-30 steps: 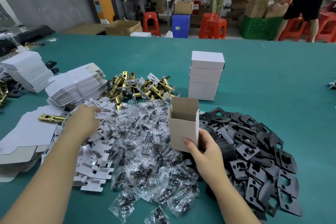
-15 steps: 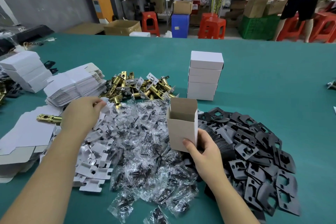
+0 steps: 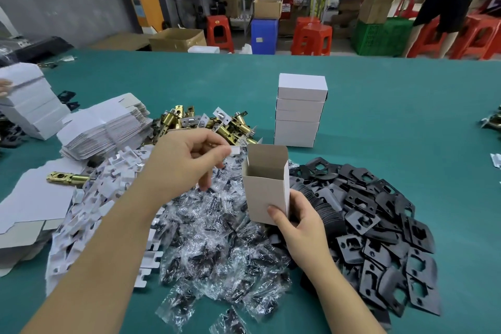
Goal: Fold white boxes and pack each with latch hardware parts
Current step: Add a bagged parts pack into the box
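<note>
The open box [image 3: 265, 184] stands tall, long side up and down, with its open mouth pointing up toward 12 o'clock. The right hand [image 3: 301, 222] grips its bottom corner, thumb on the front and fingers curled behind, so the box sticks up above the grip. It is held over the heap of clear bags [image 3: 217, 238] on the green worktop [image 3: 393, 106].

The left hand [image 3: 187, 163] is at 9 o'clock from the box. Its thumb and finger pinch a small white card piece [image 3: 234, 150], which points toward the box mouth and almost touches it.

Black plates [image 3: 379, 230] lie at 3 o'clock. Brass latches [image 3: 222, 125] and a stack of shut white boxes [image 3: 299, 111] sit at 12 o'clock.
</note>
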Tool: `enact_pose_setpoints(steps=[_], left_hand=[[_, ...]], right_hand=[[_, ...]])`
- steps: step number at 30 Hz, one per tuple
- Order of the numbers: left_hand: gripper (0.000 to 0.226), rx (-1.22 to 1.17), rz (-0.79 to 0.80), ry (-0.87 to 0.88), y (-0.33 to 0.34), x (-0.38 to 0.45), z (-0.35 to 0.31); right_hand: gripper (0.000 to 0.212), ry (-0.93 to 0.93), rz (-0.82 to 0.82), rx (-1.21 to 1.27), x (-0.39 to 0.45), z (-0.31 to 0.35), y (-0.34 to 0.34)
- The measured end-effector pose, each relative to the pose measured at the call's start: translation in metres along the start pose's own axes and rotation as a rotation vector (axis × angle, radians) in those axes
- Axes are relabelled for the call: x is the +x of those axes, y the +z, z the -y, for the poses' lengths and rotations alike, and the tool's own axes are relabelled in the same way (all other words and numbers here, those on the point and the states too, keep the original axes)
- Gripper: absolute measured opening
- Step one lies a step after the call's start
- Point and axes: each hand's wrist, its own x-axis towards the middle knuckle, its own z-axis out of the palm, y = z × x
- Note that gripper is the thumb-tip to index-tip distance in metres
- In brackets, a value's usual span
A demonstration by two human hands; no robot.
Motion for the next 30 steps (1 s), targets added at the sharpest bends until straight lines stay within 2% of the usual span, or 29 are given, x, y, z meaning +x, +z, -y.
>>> enact_pose_setpoints(steps=[2, 5, 7, 12, 15, 20, 24, 30], left_hand=[[0.016, -0.042, 0.0, -0.032, 0.002, -0.001, 0.005], [0.008, 0.02, -0.02, -0.029, 0.005, 0.0, 0.012], [0.014, 0.073, -0.03, -0.004, 0.007, 0.0, 0.014], [0.025, 0.259, 0.011, 0.123, 0.012, 0.0, 0.009], [0.033, 0.379, -0.053, 0.23, 0.02, 0.002, 0.005], [0.01, 0.597, -0.121, 0.355, 0.031, 0.005, -0.007], [0.004, 0.67, -0.064, 0.384, 0.042, 0.006, -0.015], [0.024, 0.848, 0.215, 0.22, 0.057, 0.021, -0.028]], right_hand=[[0.031, 0.003, -0.005, 0.003, 0.001, 0.0, 0.0], [0.031, 0.031, 0.007, 0.034, 0.0, -0.001, 0.0], [0.031, 0.044, 0.017, 0.048, 0.0, -0.001, 0.001], [0.032, -0.009, 0.01, 0.01, 0.0, 0.001, 0.0], [0.033, -0.007, 0.009, 0.004, 0.0, 0.0, 0.0], [0.032, -0.008, 0.012, 0.016, 0.0, 0.0, 0.0], [0.03, -0.01, 0.014, 0.03, 0.0, 0.001, 0.001], [0.028, -0.015, 0.017, 0.034, 0.0, 0.002, 0.001]])
